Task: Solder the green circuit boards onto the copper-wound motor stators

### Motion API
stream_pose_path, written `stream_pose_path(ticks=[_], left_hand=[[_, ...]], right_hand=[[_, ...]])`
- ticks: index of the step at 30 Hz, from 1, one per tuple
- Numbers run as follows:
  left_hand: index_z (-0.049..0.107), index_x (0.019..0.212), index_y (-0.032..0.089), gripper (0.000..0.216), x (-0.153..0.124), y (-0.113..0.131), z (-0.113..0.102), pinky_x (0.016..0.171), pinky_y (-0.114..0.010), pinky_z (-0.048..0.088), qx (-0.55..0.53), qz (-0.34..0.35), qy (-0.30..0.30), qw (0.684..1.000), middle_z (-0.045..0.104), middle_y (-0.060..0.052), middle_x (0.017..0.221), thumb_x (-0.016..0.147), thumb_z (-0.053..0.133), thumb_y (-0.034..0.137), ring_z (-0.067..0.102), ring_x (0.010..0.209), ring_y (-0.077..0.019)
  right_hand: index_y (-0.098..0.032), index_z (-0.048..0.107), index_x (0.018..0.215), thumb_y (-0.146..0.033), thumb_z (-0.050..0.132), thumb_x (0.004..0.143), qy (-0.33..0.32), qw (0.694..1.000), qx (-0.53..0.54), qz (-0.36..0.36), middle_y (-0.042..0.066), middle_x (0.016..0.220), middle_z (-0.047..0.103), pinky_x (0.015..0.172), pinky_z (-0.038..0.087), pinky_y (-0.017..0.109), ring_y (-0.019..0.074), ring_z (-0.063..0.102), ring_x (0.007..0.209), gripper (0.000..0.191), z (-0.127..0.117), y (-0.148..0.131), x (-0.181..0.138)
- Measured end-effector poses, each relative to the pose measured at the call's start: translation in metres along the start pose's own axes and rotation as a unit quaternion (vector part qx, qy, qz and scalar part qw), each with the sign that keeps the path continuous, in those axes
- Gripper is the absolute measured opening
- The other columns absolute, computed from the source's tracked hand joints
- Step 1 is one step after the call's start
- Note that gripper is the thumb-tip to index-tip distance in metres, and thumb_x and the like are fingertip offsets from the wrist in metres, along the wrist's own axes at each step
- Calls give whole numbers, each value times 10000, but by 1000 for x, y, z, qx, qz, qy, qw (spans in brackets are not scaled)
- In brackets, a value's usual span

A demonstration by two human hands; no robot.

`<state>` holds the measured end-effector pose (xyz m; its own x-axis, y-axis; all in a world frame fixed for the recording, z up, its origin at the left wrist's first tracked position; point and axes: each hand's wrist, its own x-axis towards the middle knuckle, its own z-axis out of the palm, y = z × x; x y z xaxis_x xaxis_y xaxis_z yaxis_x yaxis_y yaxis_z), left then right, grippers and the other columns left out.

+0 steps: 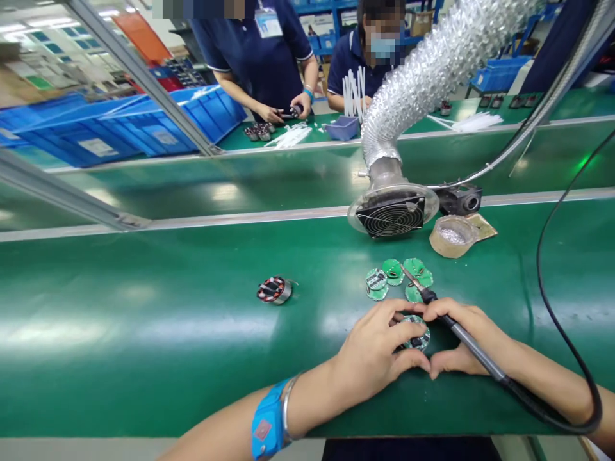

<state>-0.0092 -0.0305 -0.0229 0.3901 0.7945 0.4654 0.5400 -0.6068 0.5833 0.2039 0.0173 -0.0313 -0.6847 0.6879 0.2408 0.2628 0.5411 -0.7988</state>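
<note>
My left hand (pixel 379 349) rests on the green bench and pinches a small round green circuit board (pixel 417 334) that sits on a dark round part. My right hand (pixel 461 336) is closed around a black soldering iron (pixel 473 349). The iron's tip points up and left, toward a cluster of several loose round green boards (pixel 398 276) just beyond my hands. Both hands touch each other at the thumbs. A blue wrist strap (pixel 268 421) circles my left wrist.
A wound coil part (pixel 275 290) lies alone to the left. A fume fan (pixel 391 214) on a silver flexible duct (pixel 432 70) stands behind the boards, beside a tape roll (pixel 452 235). The iron's black cable (pixel 548 275) loops right. Two people work across the far bench beside blue bins (pixel 120 131).
</note>
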Motion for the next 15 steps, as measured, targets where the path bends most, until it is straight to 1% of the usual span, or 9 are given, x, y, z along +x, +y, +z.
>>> stream_pose_path(ticks=[1,3,5,8,12,15], left_hand=[[655,1014,201,334,0,1,-1,832,-317,569,9,-1,0,1000,657,-82,1095,775,738,419,644,955,-192],[641,1038,192,307,0,4,-3,822,-326,567,27,-7,-4,1000,675,-71,1018,795,737,354,649,934,-201],[617,1093,181,324,0,6,-5,790,-324,568,43,-12,-17,999,680,-66,972,812,721,305,649,898,-202],[591,1156,174,368,1,8,-9,734,-315,569,61,-9,-40,997,677,-60,936,824,702,289,641,838,-195],[607,1124,170,340,5,9,-13,697,-311,570,65,-6,-57,996,670,-59,913,816,703,277,639,805,-191],[613,1110,159,329,6,10,-15,686,-316,573,65,-6,-64,996,671,-66,913,814,702,272,642,806,-196]], right_hand=[[-250,516,1065,-483,852,627,-6,1000,7,3,52,1106,685,787,566,269,216,700,943,599,4,0,-2],[-250,477,1105,-416,840,665,7,1000,21,13,66,1135,668,792,557,271,215,688,964,594,12,0,-6],[-250,450,1127,-319,787,713,30,999,19,39,48,1054,677,727,551,261,195,692,875,539,21,-1,-8],[-246,433,1109,-224,721,698,45,996,10,80,2,903,659,613,516,246,167,664,709,503,28,-4,-10],[-254,424,1077,-189,681,686,42,995,38,85,-46,801,607,590,482,233,136,614,618,473,28,-7,-9],[-257,420,1049,-176,671,682,43,994,45,85,-59,755,585,563,463,228,138,604,605,452,28,-9,-8]])
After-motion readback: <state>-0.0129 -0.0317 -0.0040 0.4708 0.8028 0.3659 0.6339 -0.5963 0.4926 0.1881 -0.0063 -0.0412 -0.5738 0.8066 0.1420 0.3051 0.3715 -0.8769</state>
